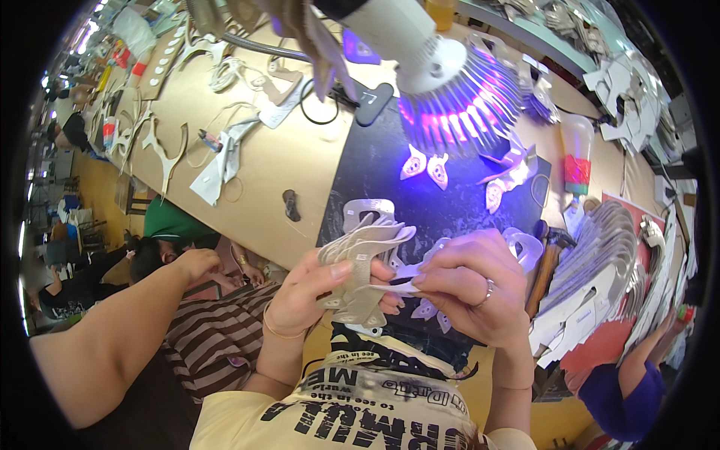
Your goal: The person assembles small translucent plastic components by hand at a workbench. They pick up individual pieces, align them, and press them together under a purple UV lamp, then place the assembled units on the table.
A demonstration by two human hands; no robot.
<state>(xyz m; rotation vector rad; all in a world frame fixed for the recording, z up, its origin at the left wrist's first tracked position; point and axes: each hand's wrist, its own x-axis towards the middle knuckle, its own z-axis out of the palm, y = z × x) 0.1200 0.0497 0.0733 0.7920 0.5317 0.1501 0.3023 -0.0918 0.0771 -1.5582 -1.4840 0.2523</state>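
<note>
A stack of beige cut shoe-upper pieces [358,255] is gripped in my left hand [294,298], above the near edge of the table. Its thumb presses on the front of the stack, and the pieces fan out at the top. The fingers of my right hand [476,289], which wears a ring, are closed in a pinch on the end of one pale upper piece [396,288]. That piece's other end lies against the stack. Small light pieces [429,311] show just under my hands, partly hidden.
A ribbed lamp [457,94] glows purple over a black mat [375,172] bearing small cut pieces [425,166]. At right are a bottle with a red band [577,161], a hammer [551,259] and stacked uppers [600,277]. Another person's arm [127,330] reaches in at left.
</note>
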